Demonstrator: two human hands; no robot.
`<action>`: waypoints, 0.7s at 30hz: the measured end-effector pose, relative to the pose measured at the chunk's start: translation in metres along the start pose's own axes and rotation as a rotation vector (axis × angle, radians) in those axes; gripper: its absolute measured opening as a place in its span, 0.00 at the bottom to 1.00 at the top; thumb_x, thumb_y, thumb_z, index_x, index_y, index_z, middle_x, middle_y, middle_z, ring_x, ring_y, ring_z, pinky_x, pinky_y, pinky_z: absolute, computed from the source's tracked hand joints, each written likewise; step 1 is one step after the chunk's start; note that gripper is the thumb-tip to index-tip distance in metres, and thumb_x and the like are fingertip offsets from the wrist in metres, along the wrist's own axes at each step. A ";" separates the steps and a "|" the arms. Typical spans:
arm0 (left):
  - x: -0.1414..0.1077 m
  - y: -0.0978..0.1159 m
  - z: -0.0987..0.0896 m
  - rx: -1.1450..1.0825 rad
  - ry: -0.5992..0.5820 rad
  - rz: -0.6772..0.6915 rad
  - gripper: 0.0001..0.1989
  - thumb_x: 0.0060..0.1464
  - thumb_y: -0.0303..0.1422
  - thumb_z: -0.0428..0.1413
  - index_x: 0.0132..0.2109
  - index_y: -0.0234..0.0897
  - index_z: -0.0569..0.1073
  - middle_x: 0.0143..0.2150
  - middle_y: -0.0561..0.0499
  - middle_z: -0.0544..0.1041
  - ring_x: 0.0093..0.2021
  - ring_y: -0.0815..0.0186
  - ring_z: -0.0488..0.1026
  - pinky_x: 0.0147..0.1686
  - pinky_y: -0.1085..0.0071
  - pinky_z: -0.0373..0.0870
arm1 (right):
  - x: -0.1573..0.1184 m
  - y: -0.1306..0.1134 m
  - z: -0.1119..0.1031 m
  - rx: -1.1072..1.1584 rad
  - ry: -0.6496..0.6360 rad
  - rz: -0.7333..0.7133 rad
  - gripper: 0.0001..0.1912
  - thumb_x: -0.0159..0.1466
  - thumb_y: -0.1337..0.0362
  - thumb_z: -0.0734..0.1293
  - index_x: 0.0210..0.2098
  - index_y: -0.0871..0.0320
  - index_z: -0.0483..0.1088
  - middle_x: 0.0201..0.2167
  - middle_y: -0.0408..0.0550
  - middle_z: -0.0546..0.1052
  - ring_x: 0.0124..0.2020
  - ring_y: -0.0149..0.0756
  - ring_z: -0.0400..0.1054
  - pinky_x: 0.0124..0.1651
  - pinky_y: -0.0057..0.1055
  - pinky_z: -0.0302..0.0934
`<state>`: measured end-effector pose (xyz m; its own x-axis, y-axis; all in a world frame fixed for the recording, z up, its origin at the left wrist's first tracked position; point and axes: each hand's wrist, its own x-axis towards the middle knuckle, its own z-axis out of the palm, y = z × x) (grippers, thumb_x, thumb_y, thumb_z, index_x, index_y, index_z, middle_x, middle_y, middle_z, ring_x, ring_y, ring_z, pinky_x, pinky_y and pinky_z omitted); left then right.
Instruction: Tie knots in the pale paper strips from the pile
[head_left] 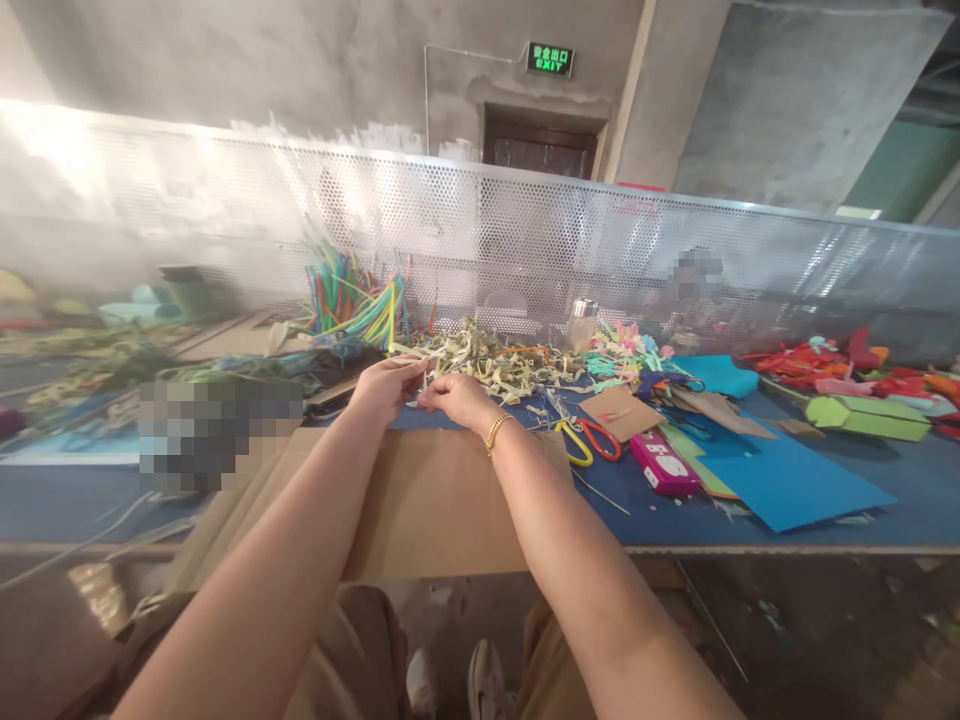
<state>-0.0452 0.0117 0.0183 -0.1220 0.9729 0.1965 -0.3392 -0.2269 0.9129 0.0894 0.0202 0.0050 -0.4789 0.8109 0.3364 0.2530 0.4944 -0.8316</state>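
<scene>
My left hand (391, 386) and my right hand (463, 400) are close together above the near edge of the heap of curled pale green strips (502, 365). Each has its fingers drawn into a pinch. Whatever lies between the fingertips is too small and blurred to name. Under my wrists a brown cardboard sheet (450, 500) hangs over the table's front edge. Right of the cardboard lie scissors with yellow and red handles (596, 443); their blades are partly hidden. A gold chain bracelet circles my right wrist.
Upright colored stems (349, 300) stand behind my left hand. On the blue tabletop (637, 525), a magenta box (664, 465), blue sheets (787, 485) and a green folded paper piece (866, 417) lie rightward. A perforated metal panel (525, 230) borders the back. A glass jar (582, 325) stands before it.
</scene>
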 end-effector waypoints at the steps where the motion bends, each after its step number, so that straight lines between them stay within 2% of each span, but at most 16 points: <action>1: 0.000 0.000 0.000 0.013 -0.012 -0.009 0.14 0.32 0.29 0.69 0.29 0.31 0.75 0.21 0.52 0.72 0.18 0.71 0.66 0.16 0.75 0.61 | 0.000 0.001 0.001 0.001 -0.002 -0.002 0.14 0.57 0.56 0.69 0.22 0.61 0.73 0.20 0.41 0.73 0.25 0.27 0.67 0.33 0.24 0.57; 4: 0.002 -0.001 -0.002 0.025 -0.042 -0.021 0.14 0.33 0.31 0.69 0.30 0.31 0.75 0.21 0.51 0.72 0.19 0.70 0.68 0.17 0.75 0.62 | 0.000 0.002 0.000 -0.042 0.021 0.007 0.14 0.57 0.55 0.69 0.24 0.60 0.74 0.22 0.42 0.74 0.26 0.27 0.67 0.32 0.23 0.57; 7: 0.005 -0.005 -0.004 0.071 -0.010 0.038 0.15 0.32 0.32 0.69 0.30 0.30 0.77 0.26 0.47 0.76 0.24 0.68 0.72 0.21 0.75 0.67 | -0.001 -0.001 -0.006 -0.170 0.090 0.042 0.18 0.56 0.49 0.68 0.27 0.58 0.75 0.22 0.41 0.75 0.25 0.28 0.66 0.31 0.24 0.56; 10: 0.007 -0.009 -0.005 0.134 -0.014 0.060 0.17 0.29 0.31 0.70 0.32 0.31 0.78 0.29 0.46 0.79 0.28 0.66 0.74 0.27 0.74 0.71 | -0.003 -0.005 -0.016 -0.325 0.308 0.063 0.17 0.59 0.49 0.65 0.31 0.56 0.76 0.28 0.44 0.77 0.32 0.33 0.69 0.37 0.27 0.58; 12: 0.008 -0.011 -0.005 0.147 -0.030 0.050 0.19 0.29 0.31 0.71 0.33 0.32 0.79 0.31 0.45 0.80 0.30 0.65 0.75 0.30 0.72 0.72 | -0.004 -0.005 -0.022 -0.415 0.492 0.027 0.12 0.60 0.56 0.66 0.36 0.55 0.75 0.37 0.47 0.78 0.41 0.36 0.69 0.45 0.30 0.59; 13: 0.008 -0.012 -0.004 0.152 -0.037 0.045 0.19 0.29 0.32 0.71 0.34 0.32 0.79 0.31 0.44 0.80 0.31 0.64 0.76 0.31 0.72 0.72 | -0.003 -0.005 -0.023 -0.447 0.544 0.000 0.10 0.60 0.59 0.66 0.39 0.54 0.75 0.42 0.48 0.77 0.45 0.37 0.68 0.49 0.32 0.57; 14: 0.008 -0.013 -0.004 0.156 -0.043 0.045 0.19 0.30 0.32 0.70 0.34 0.33 0.79 0.32 0.44 0.80 0.33 0.63 0.76 0.32 0.72 0.72 | -0.003 -0.004 -0.024 -0.468 0.556 -0.024 0.10 0.60 0.61 0.66 0.42 0.53 0.75 0.45 0.48 0.77 0.48 0.38 0.67 0.52 0.33 0.56; 16: 0.007 -0.014 -0.003 0.175 -0.051 0.055 0.18 0.31 0.34 0.70 0.34 0.33 0.79 0.32 0.44 0.80 0.34 0.63 0.76 0.33 0.72 0.72 | -0.002 -0.003 -0.025 -0.472 0.502 -0.037 0.10 0.60 0.63 0.67 0.42 0.50 0.75 0.45 0.46 0.77 0.49 0.39 0.66 0.53 0.34 0.56; 18: 0.007 -0.014 -0.002 0.206 -0.066 0.064 0.17 0.32 0.35 0.70 0.34 0.34 0.80 0.32 0.45 0.80 0.33 0.64 0.76 0.33 0.72 0.72 | -0.001 -0.002 -0.024 -0.438 0.447 -0.002 0.08 0.60 0.61 0.67 0.38 0.49 0.76 0.39 0.44 0.79 0.45 0.39 0.69 0.50 0.35 0.57; 21: 0.007 -0.014 -0.002 0.239 -0.091 0.064 0.16 0.34 0.36 0.69 0.34 0.35 0.80 0.31 0.46 0.80 0.31 0.65 0.74 0.30 0.73 0.70 | 0.000 -0.001 -0.023 -0.335 0.443 0.055 0.06 0.59 0.60 0.67 0.34 0.51 0.76 0.34 0.43 0.79 0.39 0.36 0.71 0.46 0.32 0.60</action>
<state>-0.0438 0.0219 0.0065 -0.0477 0.9594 0.2781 -0.1026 -0.2817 0.9540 0.1088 0.0270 0.0164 -0.0762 0.8566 0.5103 0.5559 0.4614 -0.6914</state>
